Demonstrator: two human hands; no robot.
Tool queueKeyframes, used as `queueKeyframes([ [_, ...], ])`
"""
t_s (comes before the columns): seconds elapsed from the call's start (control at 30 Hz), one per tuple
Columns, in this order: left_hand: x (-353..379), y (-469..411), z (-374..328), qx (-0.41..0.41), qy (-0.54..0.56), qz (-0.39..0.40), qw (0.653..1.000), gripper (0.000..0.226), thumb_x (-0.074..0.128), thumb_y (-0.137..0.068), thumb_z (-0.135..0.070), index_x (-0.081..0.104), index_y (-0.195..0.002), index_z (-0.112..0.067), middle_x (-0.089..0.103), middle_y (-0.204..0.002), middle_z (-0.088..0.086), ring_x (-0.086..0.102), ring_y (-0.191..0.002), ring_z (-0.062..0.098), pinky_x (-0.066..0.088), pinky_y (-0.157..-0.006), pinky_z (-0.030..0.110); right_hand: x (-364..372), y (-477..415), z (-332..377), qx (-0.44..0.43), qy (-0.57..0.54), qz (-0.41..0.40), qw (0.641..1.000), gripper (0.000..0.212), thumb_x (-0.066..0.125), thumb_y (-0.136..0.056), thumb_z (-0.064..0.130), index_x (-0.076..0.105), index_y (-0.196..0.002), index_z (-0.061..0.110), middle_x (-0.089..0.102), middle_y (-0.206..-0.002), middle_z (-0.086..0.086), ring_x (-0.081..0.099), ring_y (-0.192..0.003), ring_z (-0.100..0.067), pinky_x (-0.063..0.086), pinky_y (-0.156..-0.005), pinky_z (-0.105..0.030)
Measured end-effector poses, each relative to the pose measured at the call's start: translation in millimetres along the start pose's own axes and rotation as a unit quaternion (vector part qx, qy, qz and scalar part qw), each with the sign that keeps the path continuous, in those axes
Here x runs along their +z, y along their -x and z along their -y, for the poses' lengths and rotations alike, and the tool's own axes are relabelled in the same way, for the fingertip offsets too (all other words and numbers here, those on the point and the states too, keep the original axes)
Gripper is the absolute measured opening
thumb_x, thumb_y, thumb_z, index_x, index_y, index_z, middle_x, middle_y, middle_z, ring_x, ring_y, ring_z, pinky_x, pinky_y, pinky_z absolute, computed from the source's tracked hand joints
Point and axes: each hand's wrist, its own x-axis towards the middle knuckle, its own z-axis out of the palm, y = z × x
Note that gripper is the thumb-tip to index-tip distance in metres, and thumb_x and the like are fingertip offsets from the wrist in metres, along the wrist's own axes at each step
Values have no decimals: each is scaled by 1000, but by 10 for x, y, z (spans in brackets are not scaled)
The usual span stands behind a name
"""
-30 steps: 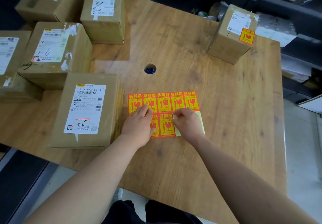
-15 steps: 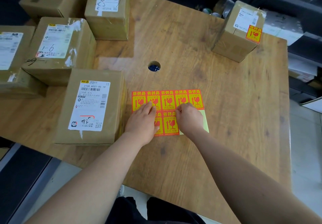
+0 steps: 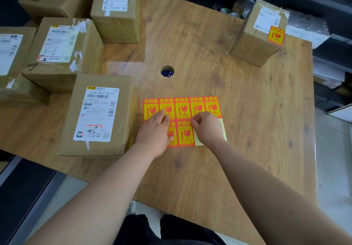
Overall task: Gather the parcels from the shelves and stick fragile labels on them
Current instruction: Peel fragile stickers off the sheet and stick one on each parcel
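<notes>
A sheet of red and yellow fragile labels (image 3: 182, 109) lies flat on the wooden table (image 3: 247, 111). My left hand (image 3: 154, 132) presses flat on the sheet's left part. My right hand (image 3: 206, 128) rests on its right part, fingertips pinched at the edge of a label in the sheet's lower row; bare yellow backing shows beside it. A brown parcel (image 3: 99, 115) with a white shipping label stands just left of the sheet. At the far right stands a parcel (image 3: 261, 33) bearing a fragile label (image 3: 275, 35).
Several more brown parcels (image 3: 62, 52) crowd the table's left and back left. A round cable hole (image 3: 167, 71) sits in the table's middle. Dark shelves with papers and bags (image 3: 308, 27) run behind and right of the table. The near table edge is by my legs.
My right hand's fingertips have crept up and left along the sheet to the label's edge. My left hand stays pressed on the sheet. The camera has drifted slightly.
</notes>
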Motion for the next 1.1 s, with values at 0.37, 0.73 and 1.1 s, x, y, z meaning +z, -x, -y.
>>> queueKeyframes([
  [0.37,-11,0,-18,-9,-21,30,999,73,46,-95,-44,9,-151,-14,-1,-159,5,3,-146,24,19,-117,41,-299,249,-89,-50,-123,67,989,12,53,-95,24,59,-94,14,62,-96,0,57,-88,-15,40,-72,-23],
  [0.73,-146,98,-102,-1,-17,20,1000,63,44,-97,-38,20,-149,-11,17,-157,9,17,-144,26,23,-115,40,-903,424,-94,-86,-198,17,976,12,58,-92,19,61,-81,15,55,-70,10,46,-60,1,35,-55,-12],
  [1.1,-580,550,-200,17,332,-169,928,7,62,-89,-18,64,-92,-12,62,-74,-10,56,-62,-4,39,-58,8,-1038,547,459,-142,-169,60,973,17,58,-93,22,64,-86,8,55,-70,3,43,-60,-6,35,-53,-14],
])
